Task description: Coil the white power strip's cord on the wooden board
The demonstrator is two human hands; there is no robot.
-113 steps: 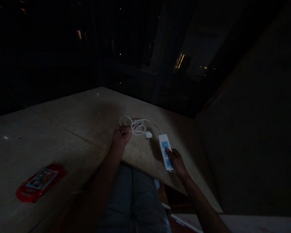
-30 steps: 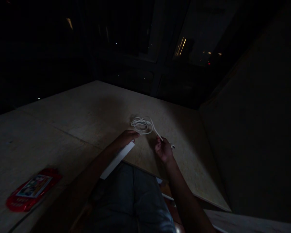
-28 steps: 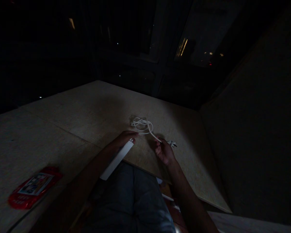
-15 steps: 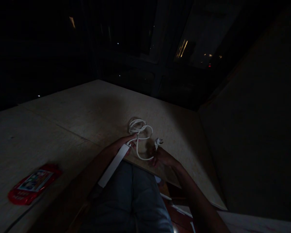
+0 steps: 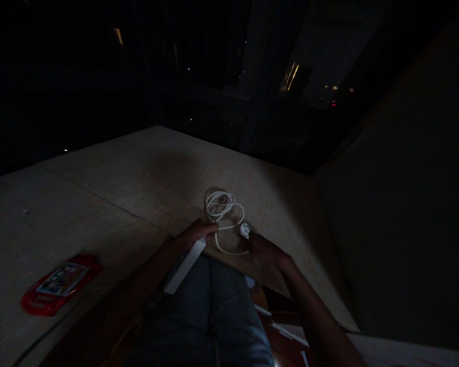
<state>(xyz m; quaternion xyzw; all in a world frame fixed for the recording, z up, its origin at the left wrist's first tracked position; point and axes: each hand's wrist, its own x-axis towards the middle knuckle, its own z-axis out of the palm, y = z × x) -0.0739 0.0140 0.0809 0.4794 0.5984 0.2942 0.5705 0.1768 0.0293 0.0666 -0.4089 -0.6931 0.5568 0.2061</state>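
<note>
My left hand [image 5: 197, 232] is closed round the far end of a white power strip [image 5: 184, 267], which slants down towards my lap over the board's near edge. Its white cable [image 5: 221, 214] lies in loose loops on the pale board [image 5: 145, 178] just beyond my fingers. The white plug [image 5: 245, 230] sits at the end of the cable, right by my right hand [image 5: 265, 253]. That hand rests low on the board with its fingers dark and hard to read; it touches or nearly touches the plug.
A red flat packet [image 5: 59, 283] with a printed label lies on the board at the near left. A dark slanted panel [image 5: 398, 214] rises at the right. Dark windows with distant lights stand behind. My grey-trousered lap [image 5: 210, 321] is below.
My right hand has let the cable down and dropped lower, with the plug now lying on the board beside it. The left hand kept the power strip, shifted slightly nearer me.
</note>
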